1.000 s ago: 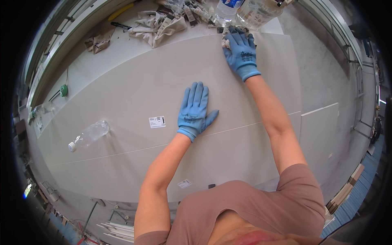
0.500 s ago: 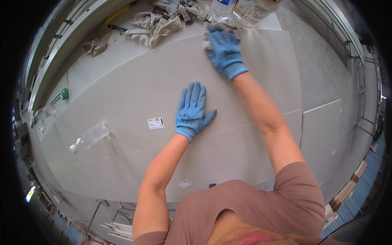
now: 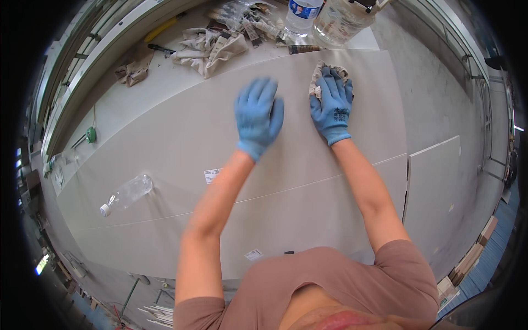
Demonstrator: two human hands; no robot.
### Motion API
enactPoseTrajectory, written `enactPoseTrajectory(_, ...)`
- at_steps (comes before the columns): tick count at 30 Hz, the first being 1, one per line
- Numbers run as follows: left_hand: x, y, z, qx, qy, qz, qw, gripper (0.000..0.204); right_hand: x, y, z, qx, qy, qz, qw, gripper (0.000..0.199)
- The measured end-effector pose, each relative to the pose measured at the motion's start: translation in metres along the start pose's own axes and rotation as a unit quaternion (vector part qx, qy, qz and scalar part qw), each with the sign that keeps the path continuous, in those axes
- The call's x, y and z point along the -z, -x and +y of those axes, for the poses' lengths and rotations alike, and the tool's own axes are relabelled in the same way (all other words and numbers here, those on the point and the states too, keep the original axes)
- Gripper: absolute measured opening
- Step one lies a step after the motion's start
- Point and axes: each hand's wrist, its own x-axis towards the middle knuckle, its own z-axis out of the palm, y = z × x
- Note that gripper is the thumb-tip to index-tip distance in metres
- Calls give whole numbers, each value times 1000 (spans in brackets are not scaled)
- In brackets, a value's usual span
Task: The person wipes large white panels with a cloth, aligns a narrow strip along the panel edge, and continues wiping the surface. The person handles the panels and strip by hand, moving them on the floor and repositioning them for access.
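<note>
Blue work gloves cover both of my hands. My right hand (image 3: pixel 333 107) presses a crumpled, stained cloth rag (image 3: pixel 317 72) onto a large light-grey panel (image 3: pixel 187 132), near its far right part. The rag's edges stick out around the fingers. My left hand (image 3: pixel 257 118), a little blurred, is over the panel to the left of the right hand. Its fingers are stretched forward with the thumb apart, and nothing shows in it. Whether it touches the panel I cannot tell. A white label (image 3: pixel 212 176) on the panel is partly covered by my left forearm.
A clear plastic bottle (image 3: pixel 129 192) lies on the panel at left. Behind its far edge are a bunched cloth (image 3: pixel 212 52), several paint tubes (image 3: pixel 253 33), a dark tube (image 3: pixel 304 49), an upright water bottle (image 3: pixel 300 22) and a large clear jug (image 3: pixel 341 25). Another panel (image 3: pixel 434 181) leans at right.
My right hand has drawn the rag from the far edge toward me and to the right, uncovering the dark tube. My left hand has lifted or slid forward from its flat rest on the panel.
</note>
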Motion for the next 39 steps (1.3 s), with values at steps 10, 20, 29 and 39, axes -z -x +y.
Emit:
enactPoseTrajectory(10,-95,-154,-42,-79,-266,-180,944,25,3,-2,1,-3,-20,-1,1000,44)
enactPoseTrajectory(20,-88,-166,-51,-93,-283,-262,918,22,3,-3,-1,-20,-25,-1,999,43)
enactPoseTrajectory(29,-12,-150,-100,-142,-234,-102,956,17,1,-3,1,-21,-19,-15,999,50)
enactPoseTrajectory(39,-31,-189,-116,62,-184,-35,980,58,1,-5,-1,-11,-8,-9,1000,47)
